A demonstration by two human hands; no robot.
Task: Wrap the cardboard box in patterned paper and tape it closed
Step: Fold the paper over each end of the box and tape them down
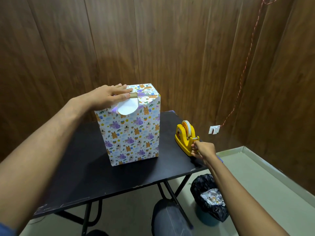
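Tall cardboard box [131, 133] standing upright on the middle of the black table [81, 167], already covered on its visible sides in white patterned paper [144, 116] with little purple, orange and yellow cartoon critters, stars and rainbows. Top folds not fully closed yet: a strip of bare brown cardboard peeking out at the top, plus a rounded white flap [127, 108] with the plain underside showing, curling down over the near top edge. Yellow tape dispenser [186, 137] with a pale roll sitting just right of the box, near the table's right edge.
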